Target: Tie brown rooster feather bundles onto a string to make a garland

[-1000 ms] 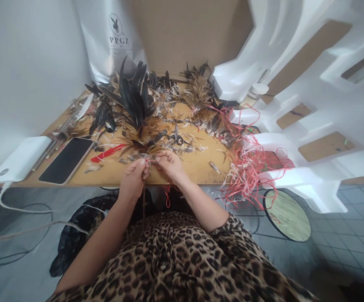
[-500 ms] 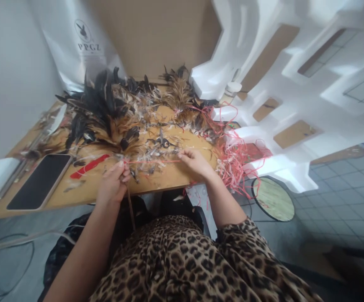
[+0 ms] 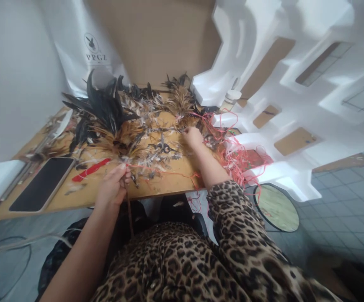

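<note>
My left hand (image 3: 116,183) is closed around a thin brown stick (image 3: 130,216), which hangs down below it past the table edge. Black and brown feathers (image 3: 106,109) fan out just beyond this hand; whether all of them are fixed to the stick cannot be made out. From its fingertips a red string (image 3: 166,171) runs slack to the right across the table. My right hand (image 3: 193,137) reaches forward among small brown feathers (image 3: 189,122), its fingers pinched together. What lies between those fingertips is hidden. Dark scissors (image 3: 164,147) rest between the two hands.
A phone (image 3: 42,184) and a red strip (image 3: 90,169) lie on the left of the table. Tangled pink string (image 3: 243,161) is heaped at right against white foam packing (image 3: 279,172). A feather bundle (image 3: 180,98) and a silver bag (image 3: 90,46) are at the back.
My hands moved apart, drawing the red string taut. Then my right hand let go of the string, now slack, and moved forward to the small feathers. My left hand kept its hold.
</note>
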### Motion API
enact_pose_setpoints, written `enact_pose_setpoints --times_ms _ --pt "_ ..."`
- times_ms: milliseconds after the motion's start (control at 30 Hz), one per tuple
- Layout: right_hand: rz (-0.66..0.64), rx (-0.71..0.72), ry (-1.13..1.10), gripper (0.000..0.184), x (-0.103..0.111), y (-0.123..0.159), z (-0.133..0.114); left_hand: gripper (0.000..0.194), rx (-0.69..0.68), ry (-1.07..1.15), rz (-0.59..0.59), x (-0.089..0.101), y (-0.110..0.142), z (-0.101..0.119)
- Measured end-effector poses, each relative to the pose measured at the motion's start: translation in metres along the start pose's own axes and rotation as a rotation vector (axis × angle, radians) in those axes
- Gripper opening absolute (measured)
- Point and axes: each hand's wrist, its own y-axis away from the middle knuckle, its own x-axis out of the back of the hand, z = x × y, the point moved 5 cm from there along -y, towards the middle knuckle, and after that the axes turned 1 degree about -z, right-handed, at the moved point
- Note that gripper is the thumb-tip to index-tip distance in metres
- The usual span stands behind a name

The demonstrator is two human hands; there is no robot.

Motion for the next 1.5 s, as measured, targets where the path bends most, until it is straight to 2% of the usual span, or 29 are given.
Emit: enact_pose_setpoints --times_ms 200,333,433,533,633,733,833,933,1067,1267,1333,1433,1500 --pt "-0.026 -0.123 0.113 0.031 -0.021 -0.028 -0.003 0.018 -0.011 -0.003 0.008 0.0 0.001 0.005" --pt "0.002 -0.135 0.021 0.023 -0.019 -0.032 0.002 0.02 -0.072 -0.002 0.034 0.0 0.0 0.008" --pt "0.028 -0.124 -0.244 0.014 -0.012 -0.026 0.004 0.021 -0.105 0.0 0.06 -0.002 -0.002 0.007" --pt "-0.032 -0.157 -0.678 0.016 -0.007 -0.009 -0.001 0.023 -0.144 -0.006 0.068 -0.005 -0.004 0.004" --pt "-0.228 -0.103 -1.096 0.025 -0.002 0.025 -0.025 0.025 -0.2 -0.012 0.073 -0.008 -0.006 0.001" --pt "-0.446 -0.009 -1.279 0.032 0.0 0.074 -0.059 0.027 -0.251 -0.009 0.073 -0.01 -0.008 -0.001" --pt "-0.579 0.068 -1.297 0.033 -0.006 0.12 -0.092 0.029 -0.292 0.01 0.092 -0.011 -0.008 -0.004" --pt "-0.567 0.122 -1.29 0.031 -0.016 0.145 -0.116 0.028 -0.35 0.014 0.111 -0.011 -0.006 -0.005" --pt "-0.445 0.139 -1.18 0.028 -0.027 0.149 -0.132 0.023 -0.419 -0.022 0.101 -0.007 0.0 -0.006" --pt "-0.405 0.253 -0.942 0.019 -0.029 0.146 -0.148 0.029 -0.52 -0.179 0.135 -0.007 0.013 -0.01" --pt "-0.46 0.254 -0.926 0.015 -0.03 0.149 -0.151 0.031 -0.565 -0.234 0.135 -0.009 0.017 -0.009" --pt "-0.649 0.185 -1.001 0.034 -0.035 0.156 -0.151 0.029 -0.598 -0.276 0.097 -0.01 0.017 -0.009" --pt "-0.768 0.114 -1.1 0.039 -0.039 0.158 -0.149 0.026 -0.594 -0.286 0.079 -0.007 0.015 -0.009"
